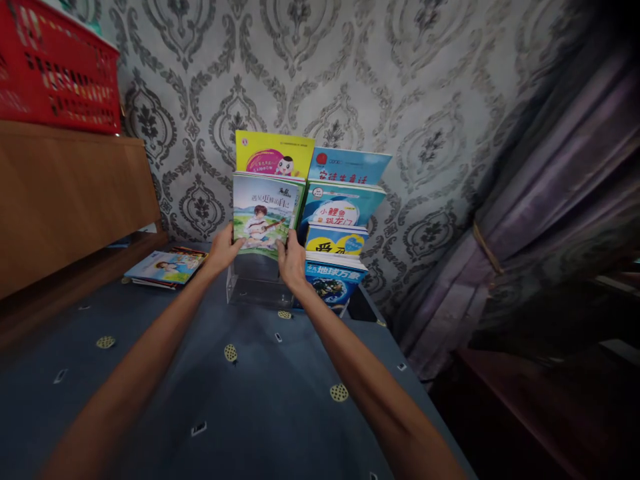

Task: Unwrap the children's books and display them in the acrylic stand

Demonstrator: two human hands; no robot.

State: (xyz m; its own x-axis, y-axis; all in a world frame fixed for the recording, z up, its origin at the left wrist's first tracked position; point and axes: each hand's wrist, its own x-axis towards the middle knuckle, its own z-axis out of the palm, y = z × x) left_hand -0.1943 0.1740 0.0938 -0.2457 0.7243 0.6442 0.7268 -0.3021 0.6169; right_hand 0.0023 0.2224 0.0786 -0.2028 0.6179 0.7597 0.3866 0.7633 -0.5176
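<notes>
A stack of books [260, 207] with a guitar player on the front cover stands upright between my two hands. My left hand [225, 250] grips its lower left edge, thumb on the cover. At the lower right edge, my right hand [293, 259] holds it the same way. Below and behind is a clear plastic book rack [255, 291], its lowest left tier showing bare. A yellow book [275, 150] rises behind the held books. Right beside them, blue books [330, 203], a yellow-and-blue book [337, 241] and an earth-cover book [333, 283] stand in tiers.
A small pile of books [165, 267] lies on the dark blue cloth [270, 400] to the left. Beyond it is a wooden cabinet [75, 207] with a red basket [65, 73] on top. A tied curtain [465, 267] hangs at the right, and patterned wallpaper [350, 80] backs the rack.
</notes>
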